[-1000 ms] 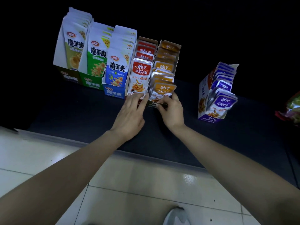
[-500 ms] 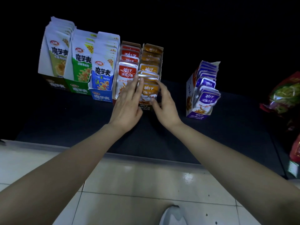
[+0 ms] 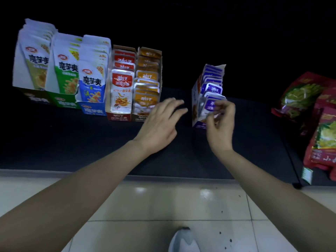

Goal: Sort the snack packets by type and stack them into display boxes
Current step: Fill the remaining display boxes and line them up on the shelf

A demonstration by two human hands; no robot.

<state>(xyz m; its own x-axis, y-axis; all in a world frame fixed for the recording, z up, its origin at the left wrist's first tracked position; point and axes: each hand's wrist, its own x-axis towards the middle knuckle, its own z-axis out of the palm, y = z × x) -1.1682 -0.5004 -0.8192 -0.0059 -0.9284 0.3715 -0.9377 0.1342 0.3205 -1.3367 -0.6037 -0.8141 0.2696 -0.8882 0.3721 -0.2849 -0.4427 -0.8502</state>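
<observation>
The right hand (image 3: 221, 128) is reaching to the front of the purple box (image 3: 195, 99), which is standing alone on the dark shelf (image 3: 91, 142), well apart from the other boxes. Its fingers (image 3: 226, 108) are curling narrowly against the lower part of the front purple packet (image 3: 211, 104), with the thumb tucking in below them. Motion blur is hiding whether they are actually pinching the packet, so I cannot tell.

The left hand (image 3: 160, 124) is hovering palm down over the shelf between the orange box (image 3: 143, 117) and the purple box. Its fingers (image 3: 174, 104) are spreading wide and holding nothing, with their tips pointing toward the purple box and not touching it.

Orange packets (image 3: 145, 100) and red packets (image 3: 121, 93) are standing upright in adjoining boxes. To their left, three taller boxes of white pouches (image 3: 67, 73) are sitting side by side. Large red bags (image 3: 321, 128) are lying at the right end of the shelf. A shoe (image 3: 183, 240) is showing on the tiled floor (image 3: 163, 200) below.
</observation>
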